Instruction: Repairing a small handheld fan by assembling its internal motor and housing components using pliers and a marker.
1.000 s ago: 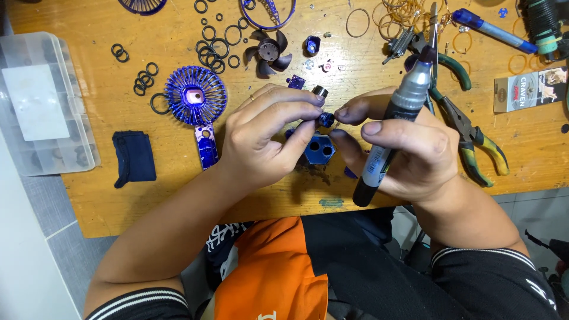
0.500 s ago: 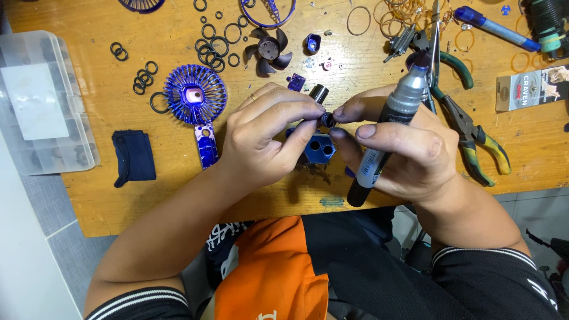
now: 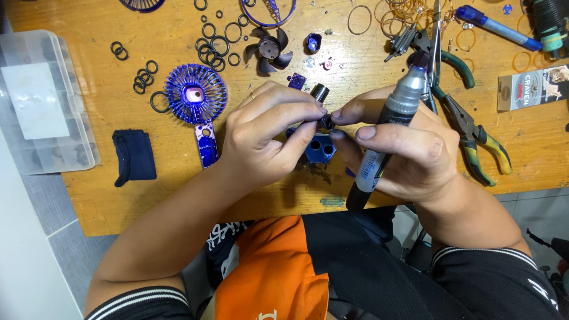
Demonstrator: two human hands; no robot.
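Small dark round part (image 3: 326, 121) pinched between left hand (image 3: 267, 133) and right hand (image 3: 403, 151) fingertips; right also clamps grey-black electric screwdriver (image 3: 388, 133). Cramped grip risks dropping it.

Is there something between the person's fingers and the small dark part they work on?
Nothing visible. The left hand and the right hand both pinch the small dark part directly with their fingertips, above the blue housing. The grey marker-like tool lies along the right hand, beside the part, not between.
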